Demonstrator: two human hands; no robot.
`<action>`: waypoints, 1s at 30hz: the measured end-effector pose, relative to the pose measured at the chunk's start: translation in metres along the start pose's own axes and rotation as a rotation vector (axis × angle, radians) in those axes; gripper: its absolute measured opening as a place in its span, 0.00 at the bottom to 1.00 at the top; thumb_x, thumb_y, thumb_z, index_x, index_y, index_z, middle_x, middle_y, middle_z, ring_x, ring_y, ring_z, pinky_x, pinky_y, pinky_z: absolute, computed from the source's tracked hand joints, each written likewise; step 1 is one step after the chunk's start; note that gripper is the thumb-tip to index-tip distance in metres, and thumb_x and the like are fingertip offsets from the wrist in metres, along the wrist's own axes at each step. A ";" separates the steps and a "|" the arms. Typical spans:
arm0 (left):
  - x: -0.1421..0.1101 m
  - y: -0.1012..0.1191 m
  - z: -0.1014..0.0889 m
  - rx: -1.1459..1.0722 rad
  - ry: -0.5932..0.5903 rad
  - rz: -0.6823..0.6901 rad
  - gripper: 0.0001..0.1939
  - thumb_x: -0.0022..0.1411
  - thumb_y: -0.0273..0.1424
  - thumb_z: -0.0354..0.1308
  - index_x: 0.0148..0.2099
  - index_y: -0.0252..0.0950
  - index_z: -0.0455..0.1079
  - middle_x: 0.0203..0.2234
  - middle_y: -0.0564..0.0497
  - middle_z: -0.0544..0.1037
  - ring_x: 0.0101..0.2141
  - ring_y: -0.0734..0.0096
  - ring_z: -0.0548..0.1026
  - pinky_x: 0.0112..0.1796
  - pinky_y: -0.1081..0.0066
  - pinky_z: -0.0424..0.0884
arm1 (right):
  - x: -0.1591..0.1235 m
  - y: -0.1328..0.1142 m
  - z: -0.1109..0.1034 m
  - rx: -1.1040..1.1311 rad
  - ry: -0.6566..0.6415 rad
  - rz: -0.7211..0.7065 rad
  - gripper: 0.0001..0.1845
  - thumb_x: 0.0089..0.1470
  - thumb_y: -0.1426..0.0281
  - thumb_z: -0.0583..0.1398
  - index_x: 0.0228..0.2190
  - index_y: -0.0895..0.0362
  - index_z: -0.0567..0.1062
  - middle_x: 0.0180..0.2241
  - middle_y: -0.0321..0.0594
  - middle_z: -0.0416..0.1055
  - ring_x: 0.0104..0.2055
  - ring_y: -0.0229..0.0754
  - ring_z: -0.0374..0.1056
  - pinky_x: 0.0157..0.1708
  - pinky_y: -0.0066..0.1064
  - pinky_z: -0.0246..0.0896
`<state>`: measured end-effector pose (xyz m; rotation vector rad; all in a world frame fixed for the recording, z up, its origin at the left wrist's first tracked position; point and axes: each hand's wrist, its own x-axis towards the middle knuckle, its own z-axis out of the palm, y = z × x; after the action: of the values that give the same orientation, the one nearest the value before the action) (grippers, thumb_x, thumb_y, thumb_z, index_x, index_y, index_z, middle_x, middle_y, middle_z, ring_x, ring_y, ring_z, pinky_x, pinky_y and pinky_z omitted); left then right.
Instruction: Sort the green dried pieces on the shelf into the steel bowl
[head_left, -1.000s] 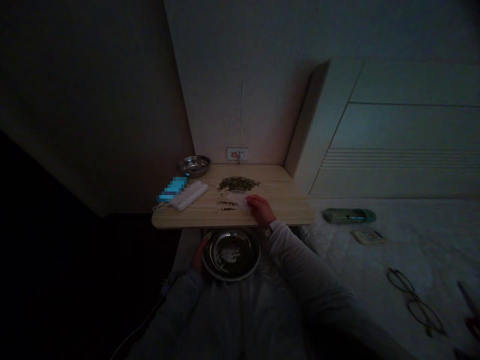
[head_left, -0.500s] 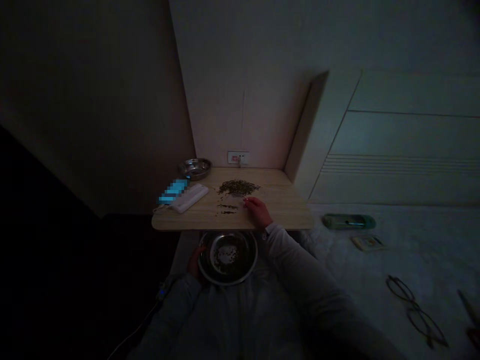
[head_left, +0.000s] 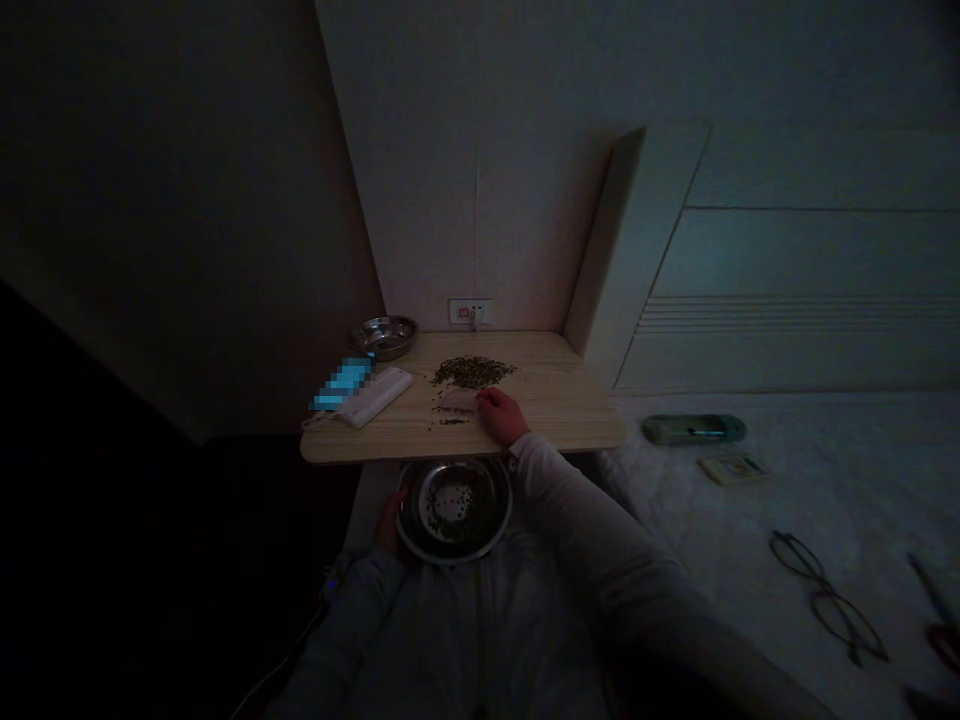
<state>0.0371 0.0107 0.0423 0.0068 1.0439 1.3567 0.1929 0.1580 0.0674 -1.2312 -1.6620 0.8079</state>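
Right sleeve (head_left: 589,515): long, pale grey, loosely creased along the forearm, running to a cuff (head_left: 523,450) at the wrist. Small pale detail just under that cuff, too small to make out. Left sleeve (head_left: 349,605): also long and grey, darker in shadow, folds near the wrist. Garment front (head_left: 450,630): dim grey, rumpled, vertical line down the middle; zip or seam, cannot tell. Hands (head_left: 504,418) bare.
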 end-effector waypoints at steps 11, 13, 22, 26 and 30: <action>0.003 0.001 -0.002 0.001 0.026 -0.005 0.08 0.46 0.30 0.50 0.21 0.36 0.69 0.14 0.49 0.74 0.31 0.63 0.73 0.37 0.67 0.65 | 0.000 0.001 -0.002 0.037 0.068 -0.019 0.10 0.41 0.69 0.53 0.28 0.58 0.69 0.26 0.36 0.67 0.29 0.33 0.60 0.34 0.27 0.55; 0.003 0.001 -0.003 0.009 0.029 0.003 0.09 0.46 0.29 0.50 0.20 0.35 0.68 0.13 0.50 0.73 0.28 0.65 0.73 0.36 0.67 0.66 | 0.001 0.002 -0.002 0.033 0.068 -0.029 0.09 0.41 0.69 0.53 0.27 0.58 0.70 0.26 0.36 0.68 0.29 0.33 0.60 0.34 0.27 0.55; -0.004 0.004 0.005 0.004 0.074 0.017 0.10 0.48 0.28 0.48 0.19 0.36 0.67 0.11 0.52 0.72 0.29 0.66 0.73 0.38 0.68 0.65 | 0.001 0.002 -0.003 0.075 0.063 -0.031 0.10 0.40 0.70 0.53 0.28 0.59 0.70 0.28 0.37 0.68 0.29 0.34 0.61 0.34 0.27 0.56; -0.003 0.003 0.004 -0.006 0.057 0.022 0.09 0.48 0.28 0.49 0.20 0.35 0.68 0.13 0.51 0.73 0.32 0.66 0.72 0.40 0.69 0.64 | -0.001 0.001 -0.004 0.088 0.077 0.002 0.11 0.40 0.69 0.53 0.28 0.59 0.69 0.26 0.36 0.67 0.28 0.33 0.60 0.32 0.26 0.55; 0.002 0.001 -0.001 -0.032 0.018 0.012 0.08 0.48 0.29 0.49 0.24 0.34 0.69 0.15 0.49 0.74 0.34 0.64 0.72 0.40 0.67 0.63 | -0.002 0.001 -0.004 0.111 0.076 0.023 0.11 0.41 0.68 0.51 0.29 0.58 0.68 0.21 0.33 0.64 0.23 0.32 0.58 0.26 0.25 0.55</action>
<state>0.0354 0.0118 0.0413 -0.0229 1.0381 1.3861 0.1976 0.1563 0.0679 -1.1910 -1.5248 0.8454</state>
